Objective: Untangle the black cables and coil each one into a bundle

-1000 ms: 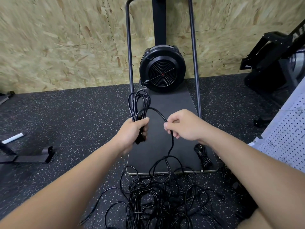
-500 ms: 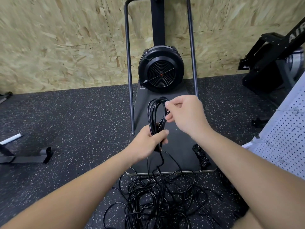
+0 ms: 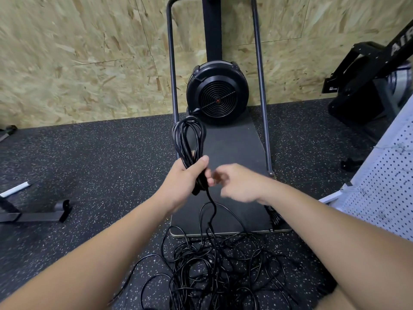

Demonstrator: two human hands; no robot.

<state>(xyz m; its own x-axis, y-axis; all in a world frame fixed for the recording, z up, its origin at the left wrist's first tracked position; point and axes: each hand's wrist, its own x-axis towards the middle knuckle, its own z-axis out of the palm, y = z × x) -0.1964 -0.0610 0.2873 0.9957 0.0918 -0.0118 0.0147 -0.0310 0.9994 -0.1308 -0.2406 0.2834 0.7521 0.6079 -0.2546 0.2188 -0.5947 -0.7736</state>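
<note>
Fingers of the left hand (image 3: 186, 177) grip the coil (image 3: 188, 142); the blurry right hand (image 3: 240, 183) is unclear; cables (image 3: 214, 269) cover the floor (image 3: 100, 153).

- A pale chipboard wall (image 3: 78, 59) closed the back.
- Black speckled rubber floor (image 3: 100, 157) lay below.
- A black round fan-wheel machine (image 3: 218, 93) stood against it.
- A white perforated panel (image 3: 384, 175) leaned right.

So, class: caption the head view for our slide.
Left hand grips coiled cable loops above the tangled cables on the floor.

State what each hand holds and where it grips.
Left hand grips the coiled cable near the loops' lower end. Right hand is blurred; no hold can be told.
</note>
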